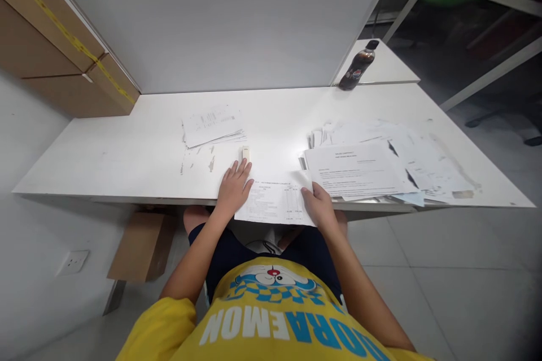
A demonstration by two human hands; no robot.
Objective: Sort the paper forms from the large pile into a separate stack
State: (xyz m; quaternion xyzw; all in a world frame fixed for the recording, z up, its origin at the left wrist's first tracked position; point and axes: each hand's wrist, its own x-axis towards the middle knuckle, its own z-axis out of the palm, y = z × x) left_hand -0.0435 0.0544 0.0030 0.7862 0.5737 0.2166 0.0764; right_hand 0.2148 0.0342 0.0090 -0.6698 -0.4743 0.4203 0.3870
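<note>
A printed sheet of paper (273,203) lies at the front edge of the white table, its near part sticking out over my lap. My right hand (318,204) pinches the sheet's right side, thumb on top. At the sheet's left side, my left hand (234,187) rests flat on the table with its fingers apart. Its fingertips reach the near end of a small off-white block (246,152); whether they touch it, I cannot tell. Beyond that hand sits a stack of printed papers (214,126). A larger, spread-out pile of papers (359,169) lies to the right of my right hand.
A cola bottle (359,66) stands at the back right of the white table (127,149), by a grey partition (237,22). Cardboard boxes (68,51) are stacked at the back left. Another cardboard box (139,245) is under the table at left.
</note>
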